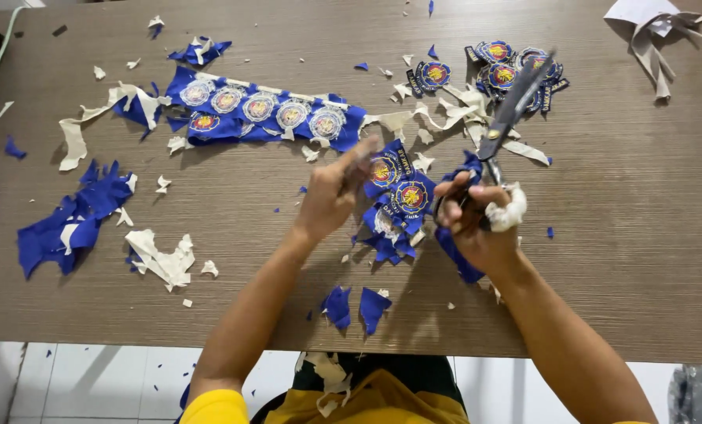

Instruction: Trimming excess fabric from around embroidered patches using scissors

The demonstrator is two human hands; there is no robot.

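The left hand (331, 192) pinches a blue strip (394, 200) of round badges, its fingers (359, 161) pressed together on the top edge, though they look a bit blurry. The right hand (476, 220) holds big dark scissors (508, 114), its fingers closed around the handles, and one finger is wrapped in white cloth (508, 212). The scissor blades point up and away and look closed or nearly closed. The strip sits in the middle of the brown tabletop (626, 259), between the two hands, and it hangs down in a crumpled bunch. Some of the cutting looks done: a pile of cut badges (504, 67) lies at the top right, each one round with a red and yellow middle and a dark blue rim. A lot looks left to do: a long blue strip (260, 114) with a row of pale round badges lies uncut at the top left. Blue scraps (68, 224) lie on the left side, and two small ones (355, 306) lie near the front edge. White scraps (162, 263) of backing lie here and there, and a folded pale piece (653, 31) sits in the far right corner. The tiny writing on the badges is too small to tell.
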